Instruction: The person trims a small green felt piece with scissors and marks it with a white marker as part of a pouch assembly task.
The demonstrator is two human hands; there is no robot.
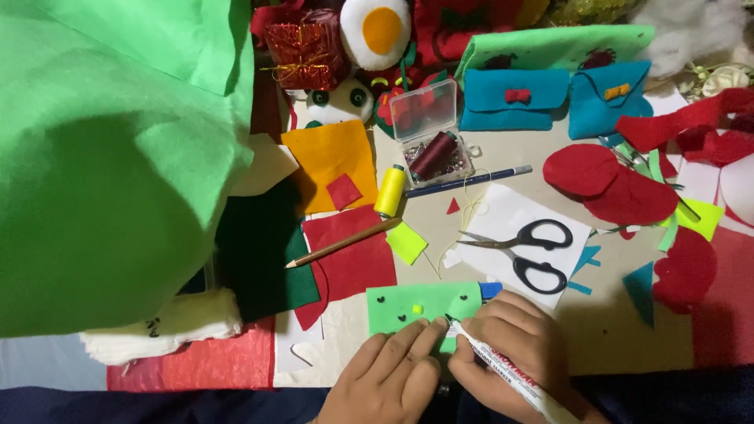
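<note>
The left hand lies flat, its grip released, with the fingertips pressing the near edge of a light green felt strip. This strip is a soft, matte rectangle at the near centre of the table; it carries small dark marks and one yellow dot. The right hand has its grip clenched around a white marker, a slim cylinder with a red and dark label band along its barrel; the dark tip touches the strip's near right part.

Just beyond the strip lie black-handled scissors on a white paper sheet. To the left lies a wooden pencil across red felt, beside a yellow thread spool and an orange felt square. A clear plastic box holding a dark red spool stands farther off, with a blue pen near it. Two blue felt pouches lie at the far right; round red felt pieces lie right of the scissors. A large green felt sheet fills the left side and hides what is under it
</note>
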